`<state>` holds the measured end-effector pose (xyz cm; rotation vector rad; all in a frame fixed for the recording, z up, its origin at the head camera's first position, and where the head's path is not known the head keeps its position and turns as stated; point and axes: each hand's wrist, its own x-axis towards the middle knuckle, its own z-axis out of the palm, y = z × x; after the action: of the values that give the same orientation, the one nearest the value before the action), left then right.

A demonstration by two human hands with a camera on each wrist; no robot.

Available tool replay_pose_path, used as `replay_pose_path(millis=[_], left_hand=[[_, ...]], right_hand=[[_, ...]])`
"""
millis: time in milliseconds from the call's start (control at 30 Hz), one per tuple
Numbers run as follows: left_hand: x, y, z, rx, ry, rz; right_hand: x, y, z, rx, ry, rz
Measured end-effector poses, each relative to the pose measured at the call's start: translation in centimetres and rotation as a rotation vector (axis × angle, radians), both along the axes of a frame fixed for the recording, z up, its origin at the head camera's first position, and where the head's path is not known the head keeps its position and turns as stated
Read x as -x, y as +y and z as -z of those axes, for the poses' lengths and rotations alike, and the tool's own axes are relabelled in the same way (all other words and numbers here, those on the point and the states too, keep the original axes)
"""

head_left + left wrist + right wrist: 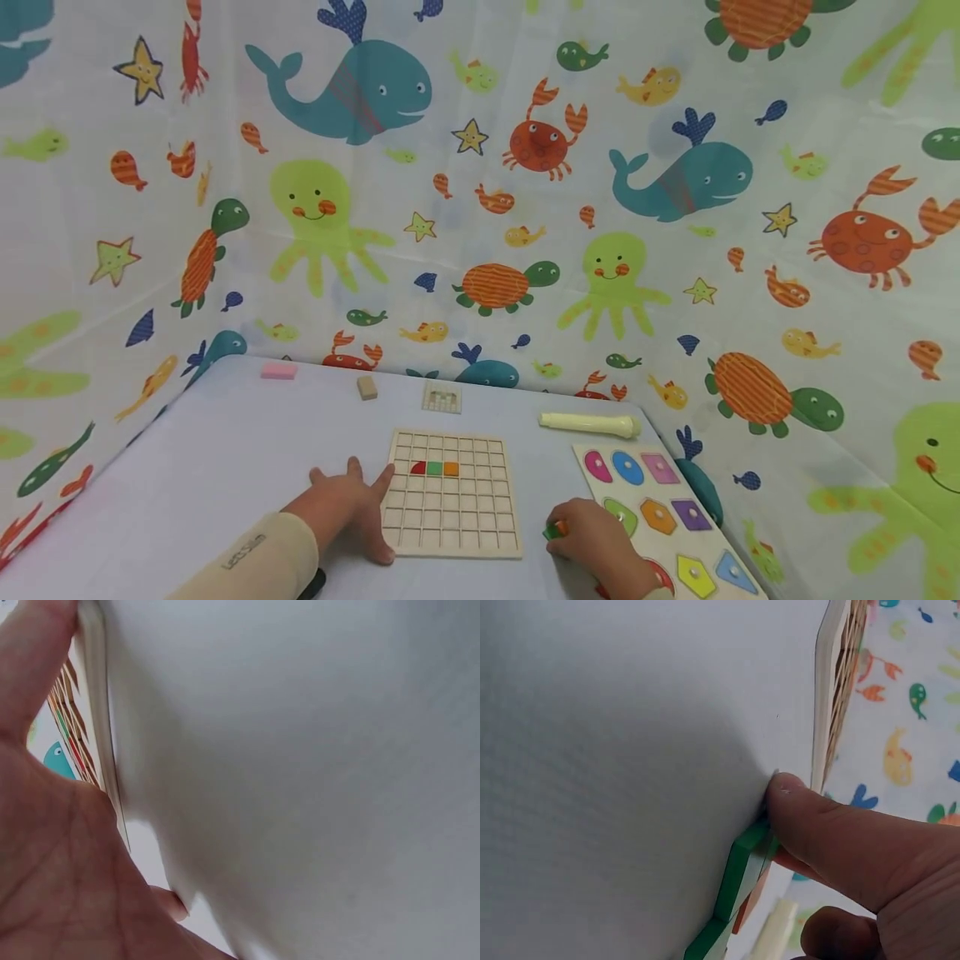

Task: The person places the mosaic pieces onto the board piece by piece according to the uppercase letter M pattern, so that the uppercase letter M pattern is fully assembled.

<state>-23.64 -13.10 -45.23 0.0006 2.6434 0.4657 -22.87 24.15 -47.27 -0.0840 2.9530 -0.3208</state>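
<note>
A wooden grid board (pixel 450 523) lies flat on the table, with a red tile (pixel 418 468), a green tile (pixel 434 468) and an orange tile (pixel 451 469) side by side in one row. My left hand (pixel 356 504) rests at the board's left edge, fingers spread, thumb by the near left corner. To the right of the board, my right hand (pixel 600 542) pinches a small green block (pixel 742 866) near the table. Another green piece (pixel 707 941) and an orange piece (pixel 750 904) show beside it; whether the hand holds these too I cannot tell.
Right of the board lies a shape puzzle (pixel 637 454) with colourful knobbed pieces, partly behind the right hand. A pale yellow stick (pixel 588 425) is beyond it. Toward the back are a pink block (pixel 279 371), a tan block (pixel 367 387) and a small picture card (pixel 442 397). Patterned curtains border the table.
</note>
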Motion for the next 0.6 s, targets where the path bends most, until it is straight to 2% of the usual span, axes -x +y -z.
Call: replay_pose_path(millis=[233, 600], left_hand=[[0.16, -0.05, 0.08, -0.007, -0.005, -0.02], [0.85, -0.05, 0.72, -0.008, -0.028, -0.012]], right_hand=[[-0.08, -0.2, -0.1, 0.002, -0.046, 0.032], [-0.07, -0.38, -0.39, -0.06, 0.02, -0.03]])
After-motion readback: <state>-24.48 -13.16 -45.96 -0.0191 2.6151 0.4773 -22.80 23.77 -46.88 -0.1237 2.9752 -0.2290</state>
